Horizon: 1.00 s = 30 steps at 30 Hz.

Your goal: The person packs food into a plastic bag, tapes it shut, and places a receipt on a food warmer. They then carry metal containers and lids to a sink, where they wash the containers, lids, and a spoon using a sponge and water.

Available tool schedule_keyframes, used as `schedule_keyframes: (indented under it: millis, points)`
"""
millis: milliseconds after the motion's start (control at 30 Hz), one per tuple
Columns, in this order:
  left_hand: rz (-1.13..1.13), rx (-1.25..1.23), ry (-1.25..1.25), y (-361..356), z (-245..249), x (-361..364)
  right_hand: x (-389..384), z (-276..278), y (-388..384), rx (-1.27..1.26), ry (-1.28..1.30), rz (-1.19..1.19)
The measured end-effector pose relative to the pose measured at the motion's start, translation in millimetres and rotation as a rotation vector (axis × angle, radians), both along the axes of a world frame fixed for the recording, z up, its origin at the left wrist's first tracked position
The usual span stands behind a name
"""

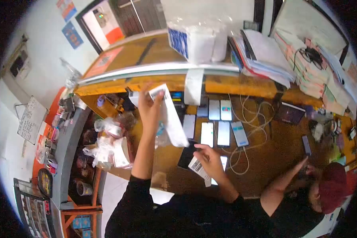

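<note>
My left hand (150, 107) is raised over the desk, its fingers closed on the top of a long white paper strip (172, 119) with dark print near its upper end. The strip slants down to the right. Lower and further right, my right hand (211, 160) is beside a smaller printed label (199, 169), which lies under its fingers; whether they grip it is unclear. A dark object (186, 158) is just left of this hand. Several phones, among them a white-screened phone (207, 134), lie on the brown desk (258, 158) beyond it. Another phone (224, 162) is partly hidden by my right hand.
A co-worker in a red cap (332, 188) leans at the right, hands by the desk. White cables (246, 119) loop near the phones. Plastic-wrapped goods (113, 146) sit at the left. A shelf (146, 83) with wrapped rolls (200, 41) and paper stacks (265, 55) spans the back.
</note>
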<state>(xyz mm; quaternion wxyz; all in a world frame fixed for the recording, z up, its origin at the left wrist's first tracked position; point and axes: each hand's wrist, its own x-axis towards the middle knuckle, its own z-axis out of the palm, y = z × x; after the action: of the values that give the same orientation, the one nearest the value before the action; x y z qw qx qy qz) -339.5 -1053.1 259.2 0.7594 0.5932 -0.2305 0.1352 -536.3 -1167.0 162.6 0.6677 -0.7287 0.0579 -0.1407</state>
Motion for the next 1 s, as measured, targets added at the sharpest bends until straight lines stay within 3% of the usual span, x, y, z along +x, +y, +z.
schedule_keyframes:
  millis: [67,167,300,367,400,500,567,667,700,767,833,900,1000]
  points:
    - [0.026,0.114,-0.068,3,13,54,0,8,3,0.015,0.074,0.082]
    - [0.244,0.859,-0.216,17,8,142,-8,-14,5,-0.028,0.041,0.135]
    - [0.435,0.795,-0.518,20,11,166,-28,-32,-5,0.064,0.244,0.114]
    - [0.243,0.867,-0.6,21,16,156,-40,-40,-12,0.101,0.271,0.087]
    - [0.169,0.79,-0.75,17,15,154,-44,-44,-15,0.139,0.295,0.068]
    - [0.124,0.824,-0.79,13,11,143,-51,-52,-19,0.078,0.25,0.002]
    - [0.176,0.881,-0.826,14,12,133,-51,-46,-23,-0.005,0.378,0.035]
    - [0.485,1.066,-0.919,27,6,138,-48,-48,-23,-0.019,0.56,0.12]
    - [0.679,1.111,-0.898,31,13,129,-48,-52,-22,0.095,0.498,0.147]
    - [0.788,1.213,-0.791,48,12,138,-45,-51,-19,0.201,0.456,0.208]
    - [0.538,1.184,-0.615,54,11,147,-37,-37,-11,0.342,0.367,0.234]
    - [0.58,1.176,-0.756,55,2,146,-28,-48,-7,0.372,0.392,0.231]
    - [0.66,1.221,-0.717,64,4,144,-6,-51,0,0.192,0.55,0.313]
